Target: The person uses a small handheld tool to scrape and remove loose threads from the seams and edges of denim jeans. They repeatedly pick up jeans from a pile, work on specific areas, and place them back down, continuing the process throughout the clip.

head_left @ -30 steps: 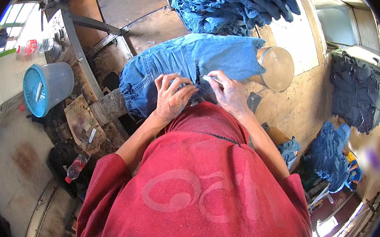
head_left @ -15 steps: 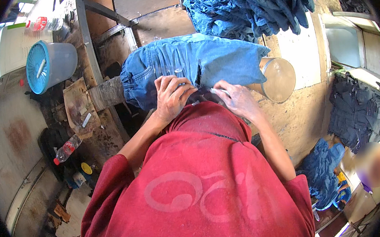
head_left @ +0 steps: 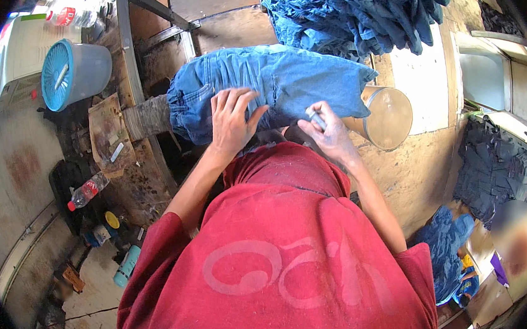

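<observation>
A pair of blue denim pants [head_left: 316, 86] is stretched over a horizontal drum in front of me, its elastic-looking waist gathered at the left. The drum's round tan end [head_left: 389, 117] sticks out at the right. Over the near side of the denim is my left hand [head_left: 232, 122], fingers apart and holding nothing; whether it touches the cloth I cannot tell. My right hand [head_left: 335, 138] is closed around a small grey-blue stick-like piece [head_left: 317, 119], just in front of the denim. A dark frayed line of wear runs across the cloth between my hands.
A large heap of blue denim [head_left: 350, 7] lies beyond the drum. To the left are a lidded bucket [head_left: 89, 72] and a plastic bottle [head_left: 90, 189]. Dark garments [head_left: 498, 164] are piled at the right, near another person, blurred [head_left: 517, 241].
My hands have moved apart. The left has lifted with its fingers spreading; the right has drawn back from the cloth, showing the small piece in it.
</observation>
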Tool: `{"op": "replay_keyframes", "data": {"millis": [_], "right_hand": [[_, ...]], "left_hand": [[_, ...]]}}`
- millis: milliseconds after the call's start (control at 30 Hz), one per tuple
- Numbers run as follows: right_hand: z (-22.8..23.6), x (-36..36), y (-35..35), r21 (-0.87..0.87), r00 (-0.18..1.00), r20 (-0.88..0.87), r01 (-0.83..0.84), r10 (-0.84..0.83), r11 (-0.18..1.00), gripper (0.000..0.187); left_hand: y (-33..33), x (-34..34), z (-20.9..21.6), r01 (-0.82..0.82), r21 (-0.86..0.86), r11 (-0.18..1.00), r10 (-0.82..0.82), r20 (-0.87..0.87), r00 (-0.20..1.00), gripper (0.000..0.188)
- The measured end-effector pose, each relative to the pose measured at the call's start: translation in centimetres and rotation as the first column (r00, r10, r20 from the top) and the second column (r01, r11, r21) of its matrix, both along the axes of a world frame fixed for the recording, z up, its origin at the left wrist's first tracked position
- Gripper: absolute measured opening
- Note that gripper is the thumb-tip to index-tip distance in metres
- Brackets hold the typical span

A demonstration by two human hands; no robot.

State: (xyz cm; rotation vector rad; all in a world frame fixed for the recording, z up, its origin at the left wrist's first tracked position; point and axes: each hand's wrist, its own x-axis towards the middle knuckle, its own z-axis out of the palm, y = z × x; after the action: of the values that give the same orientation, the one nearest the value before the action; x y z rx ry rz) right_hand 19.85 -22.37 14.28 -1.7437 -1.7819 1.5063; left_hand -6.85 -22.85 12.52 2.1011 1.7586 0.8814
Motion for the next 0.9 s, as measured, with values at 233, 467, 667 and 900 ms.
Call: {"op": "replay_keyframes", "data": {"millis": [233, 467, 667, 900], "right_hand": [[-2.1, -4.3, 1.9, -0.089, 0.96, -0.212, 0.17, -0.185, 0.981, 0.031], [-3.7, -6.3, 2.3, -0.179, 0.956, -0.214, 0.165, -0.202, 0.97, 0.025], [-4.7, -6.0, 1.7, -0.211, 0.867, -0.194, 0.421, -0.46, 0.882, 0.016], [-5.3, -6.4, 1.6, -0.175, 0.899, -0.323, 0.249, -0.295, 0.953, 0.027]], "left_hand": [[0.9, 0.2, -1.6, 0.014, -0.059, 0.998, -0.018, -0.067, 0.998, 0.017], [0.5, 0.0, -1.5, 0.022, -0.063, 0.998, -0.02, 0.037, 0.999, 0.019], [0.8, -0.2, -1.3, 0.02, -0.081, 0.997, -0.014, 0.07, 0.997, 0.019], [0.8, -0.3, -1.2, 0.044, -0.07, 0.997, -0.037, 0.086, 0.996, 0.018]]}}
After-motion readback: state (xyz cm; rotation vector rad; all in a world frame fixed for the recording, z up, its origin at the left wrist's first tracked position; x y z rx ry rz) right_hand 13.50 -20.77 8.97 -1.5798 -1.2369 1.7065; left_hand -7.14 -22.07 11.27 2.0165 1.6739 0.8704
